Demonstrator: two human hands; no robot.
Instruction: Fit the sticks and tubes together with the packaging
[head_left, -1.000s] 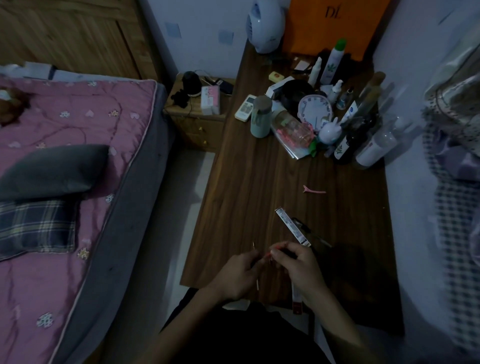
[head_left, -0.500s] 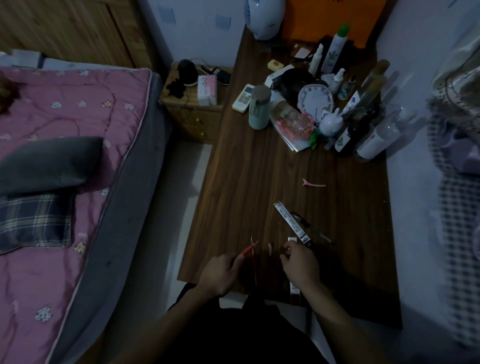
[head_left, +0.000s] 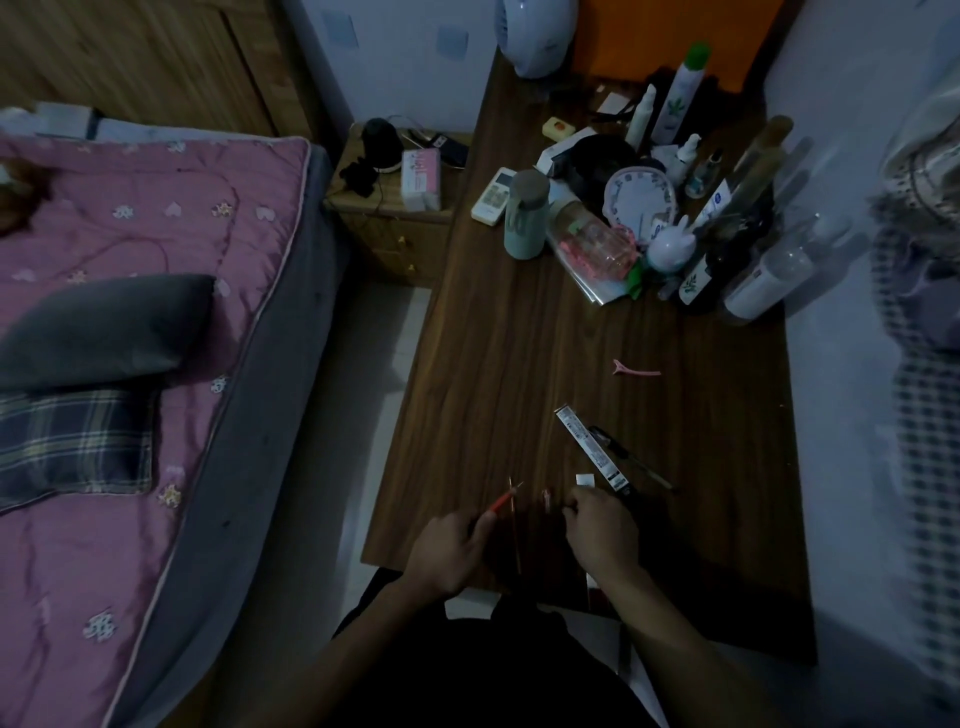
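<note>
My left hand (head_left: 445, 552) pinches a thin red stick-like piece (head_left: 501, 502) near the front edge of the dark wooden table (head_left: 509, 374). A thin brownish rod (head_left: 514, 525) lies on the table just right of it. My right hand (head_left: 601, 530) has curled fingers beside a small pinkish piece (head_left: 546, 500); what it holds is too dark to tell. A long narrow package (head_left: 592, 451) and a black pen (head_left: 628, 457) lie just beyond the right hand.
A pink hair clip (head_left: 635, 369) lies mid-table. Bottles, a clock (head_left: 640, 200), a green tumbler (head_left: 525, 214) and a remote crowd the far right end. A bed with a pink quilt (head_left: 145, 322) runs along the left, a nightstand (head_left: 395, 208) beyond it.
My hands were together at the table's front a second ago; they have since moved apart, the left taking the red piece to the left. The view has tilted down slightly.
</note>
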